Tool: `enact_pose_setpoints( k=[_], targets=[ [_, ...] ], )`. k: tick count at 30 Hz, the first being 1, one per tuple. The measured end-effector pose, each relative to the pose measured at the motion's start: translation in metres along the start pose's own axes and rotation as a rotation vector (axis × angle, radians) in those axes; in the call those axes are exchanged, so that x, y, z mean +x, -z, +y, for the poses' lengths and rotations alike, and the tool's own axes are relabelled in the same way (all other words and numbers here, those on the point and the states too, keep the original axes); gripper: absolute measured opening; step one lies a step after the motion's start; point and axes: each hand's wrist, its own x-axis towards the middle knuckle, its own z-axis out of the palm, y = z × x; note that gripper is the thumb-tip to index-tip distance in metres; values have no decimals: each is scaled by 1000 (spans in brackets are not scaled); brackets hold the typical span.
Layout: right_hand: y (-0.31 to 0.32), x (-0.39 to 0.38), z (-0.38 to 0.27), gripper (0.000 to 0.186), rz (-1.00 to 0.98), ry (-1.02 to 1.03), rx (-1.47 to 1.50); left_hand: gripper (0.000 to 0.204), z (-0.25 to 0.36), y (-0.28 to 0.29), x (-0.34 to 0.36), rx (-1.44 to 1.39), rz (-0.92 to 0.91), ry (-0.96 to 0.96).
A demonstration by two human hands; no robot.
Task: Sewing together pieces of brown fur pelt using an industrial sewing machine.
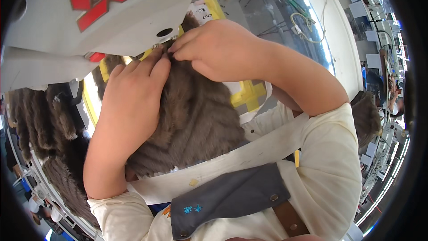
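Note:
A brown fur piece (196,107) hangs from the white sewing machine (142,13) down toward my lap. Pressed against its upper edge, right beneath the machine head, are the fingertips of both hands. My left hand (133,91) is closed on the fur from the left, thumb and fingers together. From the right, my right hand (218,47) pinches the same edge, its fingertips almost meeting those of the left. The fingers and the machine head hide the stitching spot and the exact edge of the fur.
Yellow tape (247,96) marks the table right of the fur. A paper label (200,12) with handwriting lies beyond my right hand. More brown fur strips (44,116) hang at the left. Green wires and a pale cable (307,27) lie at the far right. Other workstations line the right rim.

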Motion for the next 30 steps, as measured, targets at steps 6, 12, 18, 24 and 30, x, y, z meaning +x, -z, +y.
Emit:
enact_pose_setpoints(
  k=[6,12,18,24,30],
  targets=[
    [11,2,-11,30,-160,-103,-18,66,6,11,0,-86,-170,35],
    [14,3,-16,24,-242,-103,-64,53,12,14,-4,-28,-141,-55],
    [18,1,-23,12,-214,-76,-128,63,14,11,-3,-62,-195,-81],
    [20,2,-16,15,-207,-35,-114,59,14,12,1,-110,-170,-88],
    [21,1,-17,20,-280,-60,-115,55,6,12,-2,-140,-102,-119]
  ],
)
